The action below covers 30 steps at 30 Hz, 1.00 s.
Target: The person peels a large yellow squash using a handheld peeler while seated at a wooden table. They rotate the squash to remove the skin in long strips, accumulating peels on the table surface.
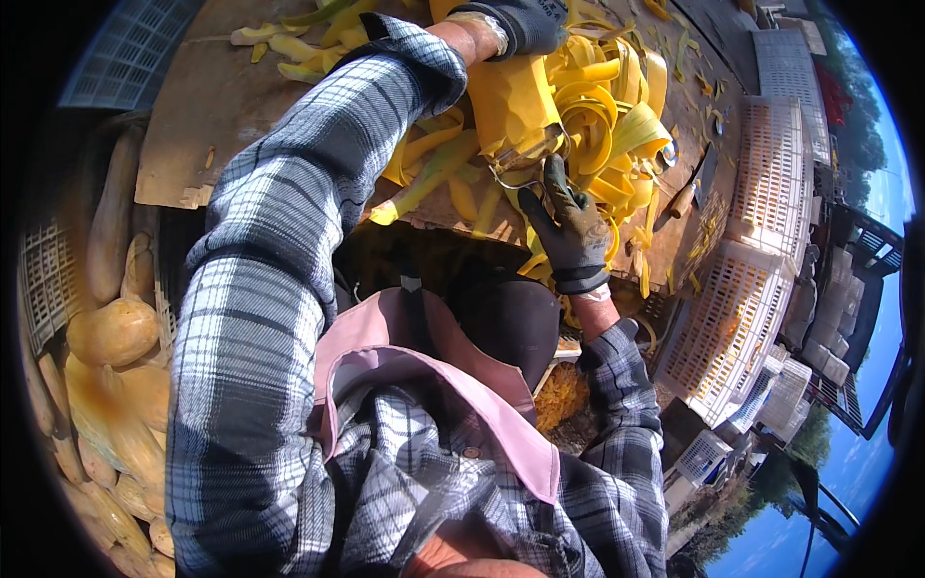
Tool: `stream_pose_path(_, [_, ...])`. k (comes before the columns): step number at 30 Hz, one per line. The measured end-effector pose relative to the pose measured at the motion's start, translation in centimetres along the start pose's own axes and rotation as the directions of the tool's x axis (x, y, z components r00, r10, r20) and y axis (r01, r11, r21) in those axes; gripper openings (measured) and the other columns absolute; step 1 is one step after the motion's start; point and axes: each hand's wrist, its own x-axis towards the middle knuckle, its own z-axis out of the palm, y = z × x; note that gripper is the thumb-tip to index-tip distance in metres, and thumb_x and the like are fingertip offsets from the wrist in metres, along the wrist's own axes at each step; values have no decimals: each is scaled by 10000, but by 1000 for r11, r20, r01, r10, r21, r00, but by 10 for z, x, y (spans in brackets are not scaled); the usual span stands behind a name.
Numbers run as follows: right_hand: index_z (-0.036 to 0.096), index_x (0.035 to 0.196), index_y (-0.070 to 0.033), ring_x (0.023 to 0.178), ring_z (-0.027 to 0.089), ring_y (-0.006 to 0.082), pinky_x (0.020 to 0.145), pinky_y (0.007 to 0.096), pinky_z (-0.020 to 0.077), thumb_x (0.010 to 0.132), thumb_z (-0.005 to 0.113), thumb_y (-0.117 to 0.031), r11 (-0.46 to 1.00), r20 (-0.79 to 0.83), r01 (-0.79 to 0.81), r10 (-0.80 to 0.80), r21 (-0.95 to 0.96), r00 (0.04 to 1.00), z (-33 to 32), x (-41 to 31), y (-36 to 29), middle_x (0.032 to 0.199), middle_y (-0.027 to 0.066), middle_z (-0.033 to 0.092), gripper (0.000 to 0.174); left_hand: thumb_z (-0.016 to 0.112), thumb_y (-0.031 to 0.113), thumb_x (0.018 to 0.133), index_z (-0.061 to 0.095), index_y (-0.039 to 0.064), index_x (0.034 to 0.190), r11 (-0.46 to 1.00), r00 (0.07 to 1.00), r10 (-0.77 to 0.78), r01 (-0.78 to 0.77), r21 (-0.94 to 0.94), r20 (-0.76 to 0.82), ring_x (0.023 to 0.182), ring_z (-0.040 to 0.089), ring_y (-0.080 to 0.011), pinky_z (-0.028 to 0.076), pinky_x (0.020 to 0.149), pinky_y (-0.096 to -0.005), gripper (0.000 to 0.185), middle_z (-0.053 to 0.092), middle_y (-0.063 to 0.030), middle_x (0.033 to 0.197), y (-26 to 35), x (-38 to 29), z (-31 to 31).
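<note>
A long peeled piece of yellow squash (509,101) lies on the wooden board. Over its far part rests my left hand (512,27), in a dark knit glove, with the fingers curled down onto it. At the near end, my right hand (567,217), in a worn grey glove, holds a peeler with a curved metal frame (517,155) against the flesh. Its grip is partly hidden by the fingers. Wide curled ribbons of yellow squash (596,123) are heaped to the right. Flat strips of peel (433,177) lie around the near end of the squash.
A knife with a wooden handle (681,201) lies on the board (217,130) at the right. White plastic crates (769,166) line the right side. Whole tan squashes (113,332) are piled at lower left. Orange shreds (562,396) lie below the board, by my right forearm.
</note>
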Motion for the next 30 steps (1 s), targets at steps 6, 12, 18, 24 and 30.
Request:
stream_pose_path(6, [530, 1484, -135, 777, 666, 382, 645, 450, 503, 912, 745, -326, 986, 62, -151, 146, 78, 987, -13, -7, -25, 878, 220, 693, 640, 548, 317, 904, 794, 136, 1079, 999, 998, -46, 47, -12, 42, 1378, 447, -336, 186, 1135, -724, 352, 702, -101, 1266, -2, -8, -8])
stream_pose_path(12, [563, 1459, -144, 973, 711, 369, 749, 407, 554, 905, 760, -347, 867, 243, -416, 482, -276, 842, -25, -63, -10, 1072, 215, 723, 622, 535, 300, 916, 727, 73, 1238, 996, 998, -68, 67, -58, -7, 1450, 376, -380, 139, 1178, -693, 438, 568, -166, 1458, -5, 2, -7])
stream_pose_path(18, [540, 1479, -225, 853, 705, 379, 723, 447, 545, 911, 728, -425, 996, -15, -78, 78, 37, 997, -34, -5, -59, 1071, 199, 718, 630, 530, 278, 922, 741, 84, 1222, 992, 997, -67, 65, -107, -22, 1445, 382, -395, 123, 1190, -680, 415, 579, -186, 1438, -5, -5, -3])
stream_pose_path(24, [511, 1495, -323, 873, 702, 417, 717, 468, 550, 944, 668, -474, 915, 161, -182, 253, -360, 954, -24, 59, -89, 1008, 239, 708, 592, 536, 227, 911, 736, 92, 1228, 995, 998, -61, 60, -85, -18, 1450, 387, -358, 109, 1197, -671, 398, 587, -196, 1418, 0, 4, 5])
stream_pose_path(30, [528, 1486, -247, 925, 702, 412, 750, 455, 553, 935, 709, -407, 910, 163, -364, 397, -199, 903, -41, -50, -33, 1033, 239, 712, 602, 550, 264, 900, 738, 114, 1222, 974, 985, -92, 59, -219, -147, 1426, 410, -373, 96, 1197, -672, 402, 630, -196, 1358, -5, 9, 19])
